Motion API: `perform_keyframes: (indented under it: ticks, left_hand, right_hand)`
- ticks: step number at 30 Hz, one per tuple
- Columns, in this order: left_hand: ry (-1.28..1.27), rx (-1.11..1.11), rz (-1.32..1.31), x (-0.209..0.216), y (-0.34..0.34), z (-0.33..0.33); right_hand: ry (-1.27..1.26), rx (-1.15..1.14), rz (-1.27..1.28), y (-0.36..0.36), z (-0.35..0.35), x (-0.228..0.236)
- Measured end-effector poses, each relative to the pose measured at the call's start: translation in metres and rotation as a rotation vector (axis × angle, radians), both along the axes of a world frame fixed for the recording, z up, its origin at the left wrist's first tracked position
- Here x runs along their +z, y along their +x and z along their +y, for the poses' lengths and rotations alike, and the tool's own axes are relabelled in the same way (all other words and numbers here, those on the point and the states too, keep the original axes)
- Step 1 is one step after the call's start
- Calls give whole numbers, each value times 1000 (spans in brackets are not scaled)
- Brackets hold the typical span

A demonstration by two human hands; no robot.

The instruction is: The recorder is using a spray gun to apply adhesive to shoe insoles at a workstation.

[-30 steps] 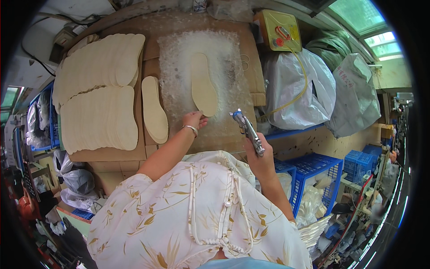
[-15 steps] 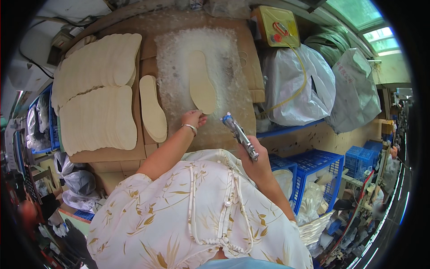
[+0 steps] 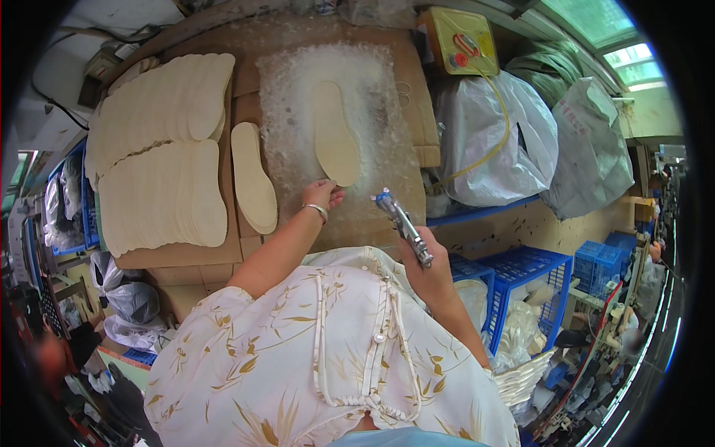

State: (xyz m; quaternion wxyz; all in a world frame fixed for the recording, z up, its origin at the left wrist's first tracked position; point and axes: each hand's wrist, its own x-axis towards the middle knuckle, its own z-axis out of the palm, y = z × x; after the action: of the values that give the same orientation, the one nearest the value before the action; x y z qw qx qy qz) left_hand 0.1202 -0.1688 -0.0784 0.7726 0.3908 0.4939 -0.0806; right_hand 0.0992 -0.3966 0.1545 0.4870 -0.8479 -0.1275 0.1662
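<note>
A single cream insole (image 3: 335, 134) lies on a whitish, residue-covered patch (image 3: 287, 97) of the cardboard-topped bench. My left hand (image 3: 322, 195), with a bangle at the wrist, pinches the insole's near end between thumb and fingers. In my right hand (image 3: 430, 257) is a metal spray gun (image 3: 402, 226) with a blue ring near its nozzle, held to the right of the insole and apart from it. Left of the patch lies a small stack of insoles (image 3: 253, 179). Farther left, many more insoles (image 3: 164, 194) are spread in two overlapping rows.
At the back right stands a yellow can (image 3: 463, 41) with a yellow hose (image 3: 500, 145) running from it, beside silvery plastic bags (image 3: 495, 141). Blue crates (image 3: 532, 261) holding wrapped goods stand to my right. More bags (image 3: 130, 298) sit at the left.
Very little differs. The spray gun in my right hand has shifted slightly to the right; my left hand stays at the insole's near end.
</note>
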Motion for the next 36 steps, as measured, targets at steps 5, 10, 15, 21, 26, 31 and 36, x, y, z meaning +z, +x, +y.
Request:
perform_keyframes:
  ticks: [5,10,15,21,26,31,36]
  left_hand:
    - [9,7,15,5,1,-3]
    - [15,7,3,5,-1,-3]
    - [26,25,-1,4,-2,-4]
    - [25,23,1,6,-2,-5]
    - [21,20,4,6,-3,-5]
    - [19,17,-4,2,-5,-5]
    - [11,13,-17,-1,-5,-5]
  right_hand:
    - [6,54,-23,-1,2,-2]
    - [-31,7,19,-3,-6,-1]
    - [2,23,-10,-5,-5,-4]
    - [-2,28,21,-8,-8,1]
    - [-8,13,20,-9,-9,4]
    - [-13,81,64,-10,-9,7]
    - [-32,9,51,-10,-13,-1]
